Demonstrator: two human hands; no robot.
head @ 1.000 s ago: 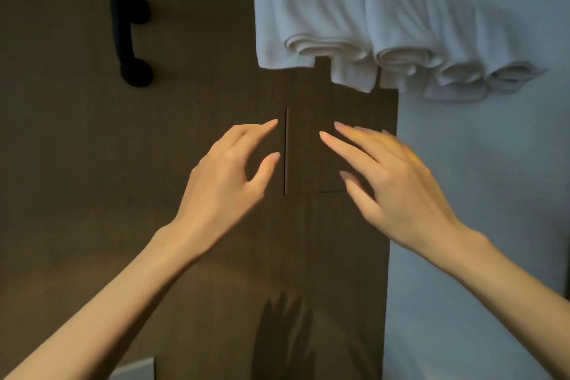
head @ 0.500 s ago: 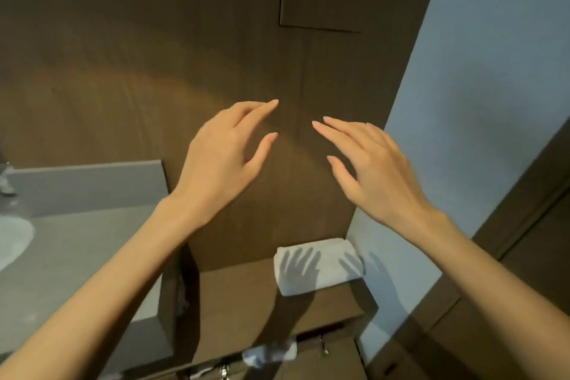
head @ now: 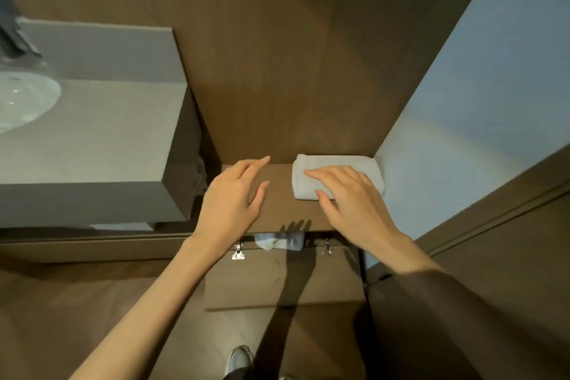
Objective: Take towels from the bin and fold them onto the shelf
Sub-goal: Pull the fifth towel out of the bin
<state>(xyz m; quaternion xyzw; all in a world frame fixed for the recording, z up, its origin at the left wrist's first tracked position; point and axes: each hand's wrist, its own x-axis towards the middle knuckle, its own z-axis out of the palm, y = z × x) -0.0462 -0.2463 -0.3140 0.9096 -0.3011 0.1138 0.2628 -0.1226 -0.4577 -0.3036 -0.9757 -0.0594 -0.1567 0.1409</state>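
A folded white towel (head: pixel 336 163) lies at the right end of a brown wooden shelf (head: pixel 279 194), against the pale wall. My right hand (head: pixel 348 197) hovers over the towel's near edge with fingers spread and holds nothing. My left hand (head: pixel 234 197) is over the bare left part of the shelf, fingers relaxed and empty. Below the shelf's front edge a bit of white cloth (head: pixel 277 241) shows inside an opening, above an open hinged door (head: pixel 283 278).
A grey vanity counter (head: pixel 92 139) with a round basin (head: pixel 21 102) stands to the left, its corner close to my left hand. A pale wall (head: pixel 478 102) and a dark door frame (head: pixel 493 210) bound the right. My shoe (head: pixel 239 359) shows below.
The view has dropped from the hanging towels high on the wall down to the low shelf. Both hands came down with it, still empty and spread, and now hover over the shelf.
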